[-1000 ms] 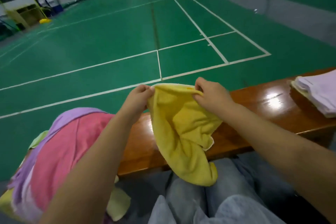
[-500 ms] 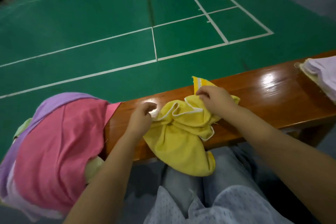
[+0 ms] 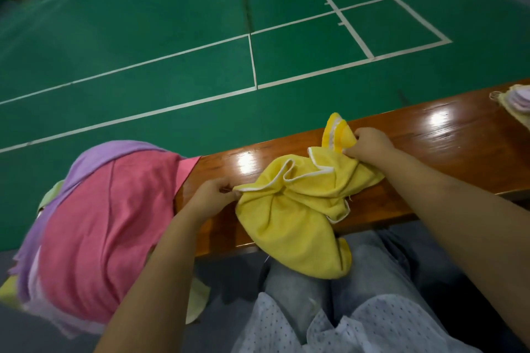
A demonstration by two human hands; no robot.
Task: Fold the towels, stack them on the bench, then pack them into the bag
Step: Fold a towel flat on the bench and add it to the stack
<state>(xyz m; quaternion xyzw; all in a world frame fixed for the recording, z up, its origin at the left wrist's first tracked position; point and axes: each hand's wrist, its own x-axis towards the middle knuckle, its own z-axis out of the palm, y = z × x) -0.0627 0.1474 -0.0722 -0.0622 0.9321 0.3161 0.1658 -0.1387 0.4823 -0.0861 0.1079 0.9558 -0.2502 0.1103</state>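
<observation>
Nearest the camera, the person's grey-trousered knees (image 3: 301, 289) sit against the bench (image 3: 447, 135), and the lower end of the yellow towel (image 3: 289, 223) droops off the bench's front edge onto them. The rest of the towel lies crumpled on the bench top between the two hands. The left hand (image 3: 209, 198) pinches its left corner in a narrow grip; the right hand (image 3: 370, 142) grips a bunched corner at its far right, which stands up above the fingers. A heap of pink and purple towels (image 3: 94, 226) hangs off the bench's left end. Folded pale towels (image 3: 516, 100) rest at the far right. Beyond lies the green court floor (image 3: 172, 23).
</observation>
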